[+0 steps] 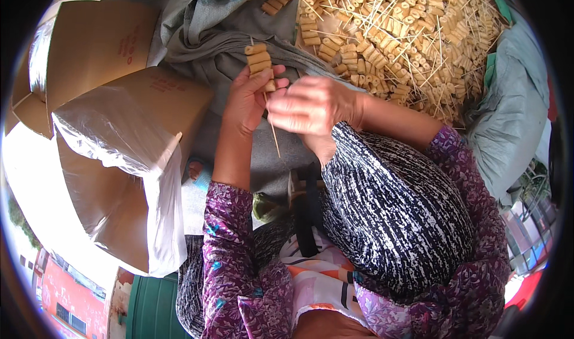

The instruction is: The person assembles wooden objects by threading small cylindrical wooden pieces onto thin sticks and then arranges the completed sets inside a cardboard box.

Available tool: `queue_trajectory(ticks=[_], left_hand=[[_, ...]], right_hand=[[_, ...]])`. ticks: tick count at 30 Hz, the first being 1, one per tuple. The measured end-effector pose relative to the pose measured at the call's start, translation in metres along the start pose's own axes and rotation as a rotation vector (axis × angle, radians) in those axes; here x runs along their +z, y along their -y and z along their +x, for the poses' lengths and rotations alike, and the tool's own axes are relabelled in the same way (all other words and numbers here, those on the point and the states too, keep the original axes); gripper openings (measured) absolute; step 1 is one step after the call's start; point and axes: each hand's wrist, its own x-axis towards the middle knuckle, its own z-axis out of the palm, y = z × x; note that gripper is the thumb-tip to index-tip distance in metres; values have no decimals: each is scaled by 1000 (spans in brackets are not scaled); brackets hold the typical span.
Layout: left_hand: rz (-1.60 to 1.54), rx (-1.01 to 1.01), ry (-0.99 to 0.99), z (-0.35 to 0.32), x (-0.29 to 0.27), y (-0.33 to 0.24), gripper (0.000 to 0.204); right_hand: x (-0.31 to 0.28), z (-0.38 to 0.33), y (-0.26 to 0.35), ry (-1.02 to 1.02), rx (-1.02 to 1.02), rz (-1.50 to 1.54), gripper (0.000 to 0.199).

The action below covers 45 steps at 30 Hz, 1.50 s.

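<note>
My left hand (244, 100) is closed around a thin wooden skewer (274, 134) threaded with several short tan tubes (258, 58). The tubes sit side by side above my fingers, and the bare end of the stick slants down below them. Close beside it, my right hand (308, 104) is smeared by motion, its fingertips near the stick and the lowest tube. Whether those fingers grip anything is not visible. A large heap of similar tan tubes (391, 52), mixed with loose sticks, lies beyond my right hand.
At left stand brown cardboard boxes (98, 55) with a clear plastic liner (164, 219) hanging over an edge. Grey cloth (224, 34) lies ahead, and grey-green sheeting (508, 109) borders the heap at right. My knee in black-and-white trousers (400, 201) is raised below my right forearm.
</note>
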Motion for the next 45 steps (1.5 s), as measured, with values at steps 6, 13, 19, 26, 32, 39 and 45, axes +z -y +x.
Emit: queue_trajectory(ticks=[6, 13, 19, 26, 32, 39, 45], left_hand=[[6, 93, 106, -14, -1, -2, 30], [-21, 107, 32, -13, -8, -5, 32], [5, 194, -58, -9, -20, 3, 30], [102, 227, -153, -22, -4, -8, 33], [-62, 249, -207, -14, -6, -6, 35], [-438, 119, -82, -3, -17, 5, 36], [-429, 140, -92, -7, 1, 4, 43]], right_hand=[[-14, -85, -84, 629, 1039, -507, 31], [-24, -70, -84, 813, 894, -444, 40], [-7, -82, -92, 959, 1132, -323, 40], [-17, -73, -65, 481, 838, -336, 20], [-20, 18, -7, -81, 163, -208, 26], [10, 24, 7, -110, -96, -33, 35], [30, -1, 3, 2, -151, -5, 44]])
